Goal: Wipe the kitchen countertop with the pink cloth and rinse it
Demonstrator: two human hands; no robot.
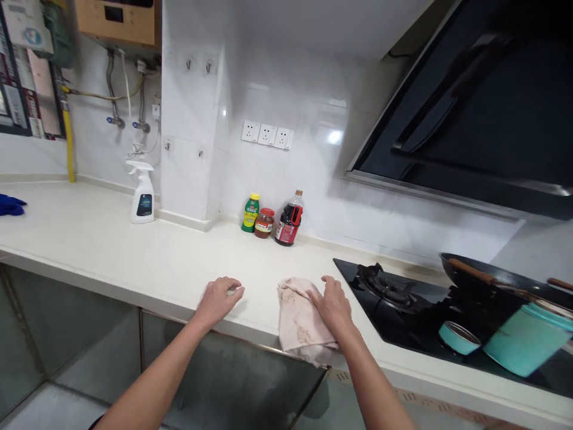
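My left hand is over the front part of the pale counter, its fingers loosely curved with a gap between thumb and fingertips. I see nothing held in it. To its right, a pinkish-beige cloth with brown stains lies folded on the counter, and its lower end hangs over the front edge. My right hand rests at the right side of this cloth. Its thumb side touches the fabric while the other fingers stretch forward, near the left edge of the black gas stove.
Along the wall stand a green bottle with a yellow cap, a red-lidded jar and a dark sauce bottle. A white spray bottle and blue cloth are left. A wok and turquoise pot occupy the stove.
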